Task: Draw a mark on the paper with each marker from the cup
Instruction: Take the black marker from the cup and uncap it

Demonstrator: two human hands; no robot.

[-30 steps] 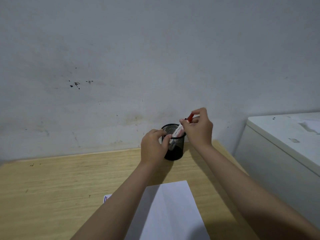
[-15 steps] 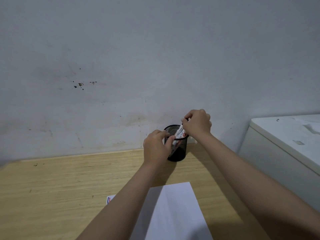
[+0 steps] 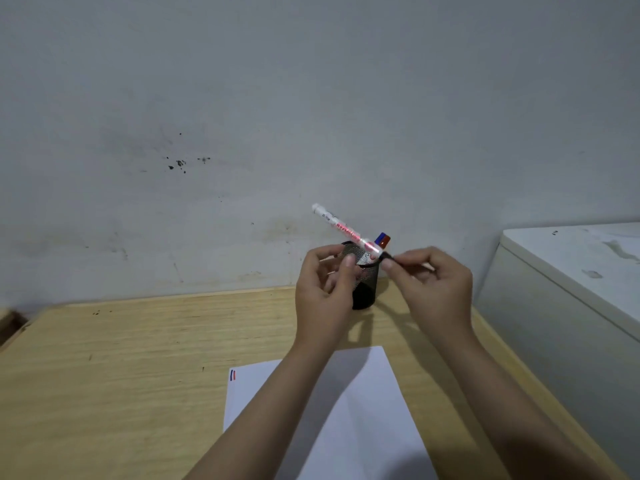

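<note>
the right hand [image 3: 431, 285] pinches one white marker [image 3: 346, 230] by its dark cap end, barrel slanting toward upper left. the left hand [image 3: 327, 289] curls around the mesh cup [image 3: 367, 289], where two more markers [image 3: 382, 240] show. one paper [image 3: 363, 410] lies below, lower centre.

Black mesh cup [image 3: 366, 289], white marker [image 3: 343, 230] with red lettering, white paper [image 3: 349, 417] bearing red and blue marks [image 3: 232, 375], pale wood-grain tabletop [image 3: 121, 368].
</note>
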